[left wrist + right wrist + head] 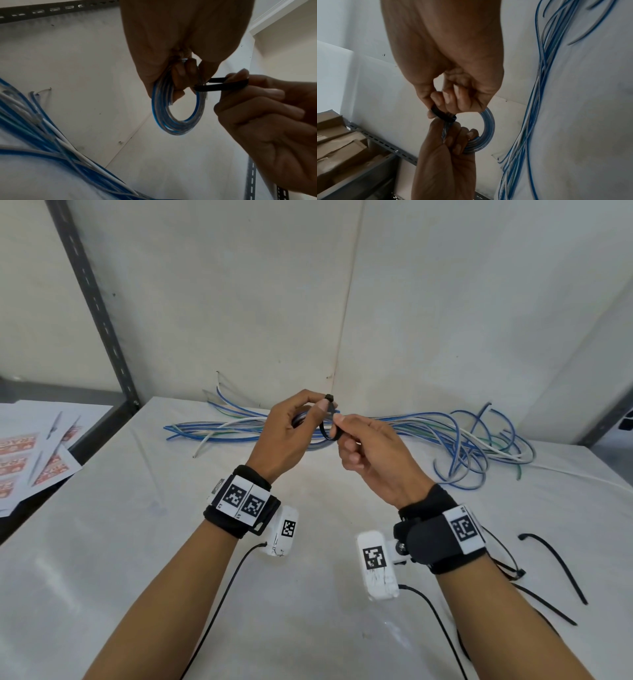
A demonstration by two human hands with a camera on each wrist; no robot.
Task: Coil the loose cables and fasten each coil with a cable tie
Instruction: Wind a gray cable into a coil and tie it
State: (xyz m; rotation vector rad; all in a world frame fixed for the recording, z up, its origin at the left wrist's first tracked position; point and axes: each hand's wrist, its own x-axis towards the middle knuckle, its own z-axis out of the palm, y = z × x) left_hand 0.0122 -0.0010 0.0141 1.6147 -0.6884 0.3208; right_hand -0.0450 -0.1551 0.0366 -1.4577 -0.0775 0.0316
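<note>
Our left hand [286, 433] grips a small blue coil [178, 112] above the bench [137, 559]. Our right hand [373, 457] pinches the black cable tie [221, 85] looped around it. Loose cables [445, 436] lie along the far edge; spare ties [555, 566] near the right edge.

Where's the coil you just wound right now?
The blue cable coil hangs from the left hand, held mid-air above the table's loose cables, while the right hand loops a black cable tie around it.
</note>
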